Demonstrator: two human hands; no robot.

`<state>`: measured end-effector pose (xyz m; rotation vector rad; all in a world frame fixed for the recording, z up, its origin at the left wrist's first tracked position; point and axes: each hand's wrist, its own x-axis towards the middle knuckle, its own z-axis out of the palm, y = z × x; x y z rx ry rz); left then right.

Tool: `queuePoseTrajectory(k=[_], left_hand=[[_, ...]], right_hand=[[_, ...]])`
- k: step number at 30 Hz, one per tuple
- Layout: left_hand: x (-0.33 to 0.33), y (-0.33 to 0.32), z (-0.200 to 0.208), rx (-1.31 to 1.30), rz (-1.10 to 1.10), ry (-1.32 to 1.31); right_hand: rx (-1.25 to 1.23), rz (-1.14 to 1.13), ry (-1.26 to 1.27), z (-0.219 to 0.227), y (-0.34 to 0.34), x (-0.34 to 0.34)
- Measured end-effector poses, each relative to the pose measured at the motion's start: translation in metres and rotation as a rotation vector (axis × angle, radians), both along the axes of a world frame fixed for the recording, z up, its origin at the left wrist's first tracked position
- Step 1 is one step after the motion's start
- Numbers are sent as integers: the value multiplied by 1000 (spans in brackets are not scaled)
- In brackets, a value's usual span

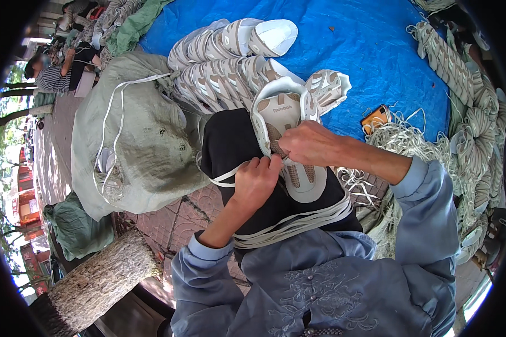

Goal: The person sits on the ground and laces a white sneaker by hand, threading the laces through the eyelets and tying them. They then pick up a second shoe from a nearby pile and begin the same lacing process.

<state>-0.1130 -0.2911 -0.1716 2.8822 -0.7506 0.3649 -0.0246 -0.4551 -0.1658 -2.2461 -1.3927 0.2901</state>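
One shoe (282,118) meets the curled right hand (310,144), hold unclear; left hand (255,182) pinches lace (224,183).

Close head-worn fisheye view, facing downward from above

- Both hands worked bare and close together, in front of the torso (320,286)
- The left hand (257,182) had its back upward, the fingers curled in toward the palm and the left thumb (275,163) at its right side
- The left wrist (239,204) ran nearly in line with the left forearm (216,227), which slanted up and rightward
- The right hand (306,143) sat just beside and a little farther forward, also curled, knuckles upward, its fingertips hidden
- The right forearm (376,161) reached in leftward, bare up to the pushed-back right sleeve (427,196)
- The right elbow was bent and held out sideways
- Whether the two hands touched could not be told
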Motion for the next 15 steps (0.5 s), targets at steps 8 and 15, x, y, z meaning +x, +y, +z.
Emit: queuePoseTrajectory(k=[8,15], left_hand=[[8,-31,8,-383,201,135],[14,-38,5,-455,234,271]], right_hand=[[101,-39,-60,7,-14,-9],[265,-236,123,-10,-29,-16]])
